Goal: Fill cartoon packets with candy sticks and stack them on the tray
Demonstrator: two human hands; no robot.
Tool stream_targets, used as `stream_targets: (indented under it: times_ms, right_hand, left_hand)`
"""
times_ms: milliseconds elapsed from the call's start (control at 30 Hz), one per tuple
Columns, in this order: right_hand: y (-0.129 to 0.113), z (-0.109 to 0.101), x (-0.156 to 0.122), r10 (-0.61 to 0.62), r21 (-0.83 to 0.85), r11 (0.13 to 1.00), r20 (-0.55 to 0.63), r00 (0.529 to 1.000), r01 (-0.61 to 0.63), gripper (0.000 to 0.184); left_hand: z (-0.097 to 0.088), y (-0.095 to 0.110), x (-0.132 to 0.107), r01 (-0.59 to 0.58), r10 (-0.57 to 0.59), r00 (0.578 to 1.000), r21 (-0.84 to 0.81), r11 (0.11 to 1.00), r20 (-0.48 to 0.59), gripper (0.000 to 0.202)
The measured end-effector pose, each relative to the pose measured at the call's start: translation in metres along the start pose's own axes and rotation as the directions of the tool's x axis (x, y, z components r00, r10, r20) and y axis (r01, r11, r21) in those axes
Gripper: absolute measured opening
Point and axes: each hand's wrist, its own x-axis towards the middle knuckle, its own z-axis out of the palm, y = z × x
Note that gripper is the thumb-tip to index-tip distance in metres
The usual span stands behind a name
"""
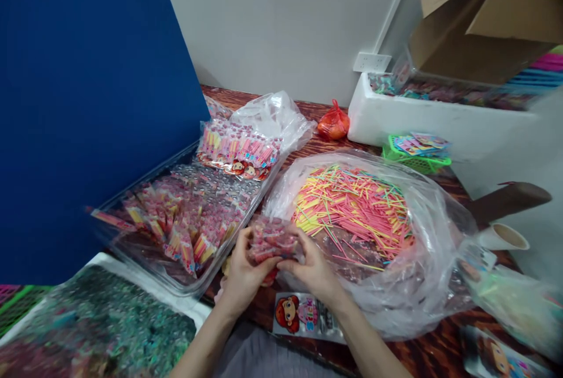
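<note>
My left hand and my right hand grip a small clear packet with pink-red contents from both sides, thumbs toward me. What exactly is inside cannot be made out. Below my right hand lies a flat printed bag with a red-haired cartoon face and the word "Stick". To the right, a wide clear plastic bag lies opened around a heap of thin pink, yellow and green sticks. At the left, a clear plastic tray bears filled packets and a neat stack of packets.
A white foam box stands at the back right under an open cardboard box. Beside it are a green basket and a red bag. A blue panel blocks the left; a foam box of green wrapped pieces sits below.
</note>
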Motion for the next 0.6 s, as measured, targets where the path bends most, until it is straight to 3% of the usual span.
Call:
stream_targets:
  times_ms: [100,200,300,400,600]
  right_hand:
    - [-0.005,-0.001,-0.003,-0.035,-0.078,0.996,0.018,0.999,0.036,0.055]
    - [0.022,0.000,-0.004,0.034,-0.086,0.996,-0.027,0.999,-0.037,0.057]
    - [0.047,0.003,-0.001,0.041,-0.103,0.993,-0.076,0.996,-0.049,0.043]
    - [0.054,0.005,0.004,0.035,-0.081,0.996,-0.075,0.997,-0.042,0.034]
    - [0.055,0.007,0.013,0.048,-0.076,0.996,-0.065,0.997,-0.053,0.048]
  left_hand:
    - [0.000,-0.006,-0.001,-0.043,0.043,0.999,0.030,0.999,0.002,0.068]
    - [-0.001,-0.024,0.000,-0.010,0.008,0.995,0.025,1.000,0.097,0.071]
    - [-0.001,-0.036,0.003,-0.070,0.061,0.988,0.057,0.996,0.140,0.059]
    - [0.001,-0.036,0.007,-0.129,0.118,0.981,0.066,0.989,0.151,0.046]
    - [0.016,-0.031,0.018,-0.081,0.081,0.988,-0.006,0.997,0.130,0.050]
